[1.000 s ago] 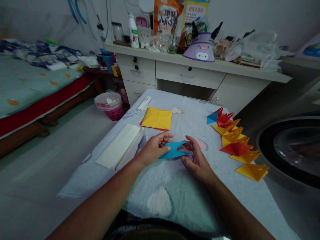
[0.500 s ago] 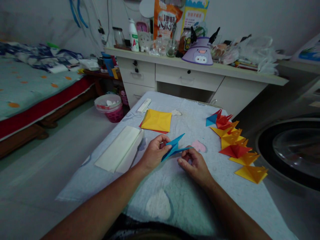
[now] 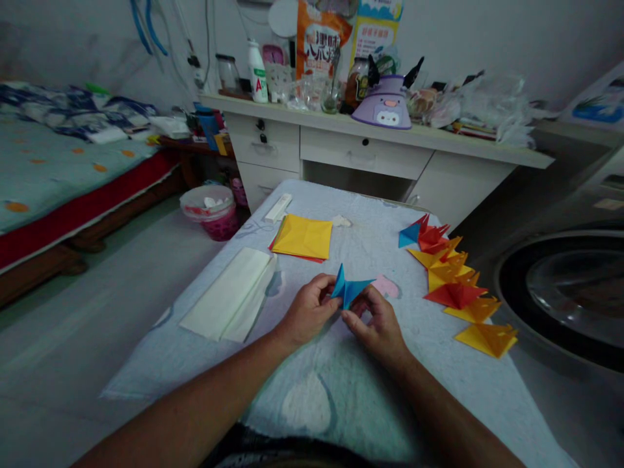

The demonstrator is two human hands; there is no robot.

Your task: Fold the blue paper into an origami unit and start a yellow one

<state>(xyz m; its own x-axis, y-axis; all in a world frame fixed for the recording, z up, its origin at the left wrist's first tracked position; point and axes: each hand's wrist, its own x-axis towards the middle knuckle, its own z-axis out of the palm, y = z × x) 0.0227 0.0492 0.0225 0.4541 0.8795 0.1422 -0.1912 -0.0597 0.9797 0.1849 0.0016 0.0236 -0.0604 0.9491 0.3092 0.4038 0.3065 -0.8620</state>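
Note:
A folded blue paper piece [image 3: 348, 286] is held just above the cloth-covered table [image 3: 336, 364], its points sticking up. My left hand [image 3: 307, 311] pinches its left side with closed fingers. My right hand [image 3: 377, 323] pinches its lower right side, fingers curled. A stack of yellow paper squares [image 3: 303, 236] with a red sheet beneath lies farther back on the table. A row of several finished folded pieces [image 3: 455, 279], blue, red and yellow, runs along the table's right side.
A white folded sheet [image 3: 231, 296] lies at the table's left. A small white box [image 3: 278, 207] sits at the far left edge. A cluttered white desk [image 3: 370, 140] stands behind, a pink bin [image 3: 212, 208] on the floor, a bed [image 3: 53, 175] at left, a drum opening [image 3: 560, 292] at right.
The blue paper was lying flat under both hands; both hands lifted it, folded it smaller and drew it closer together between their fingertips.

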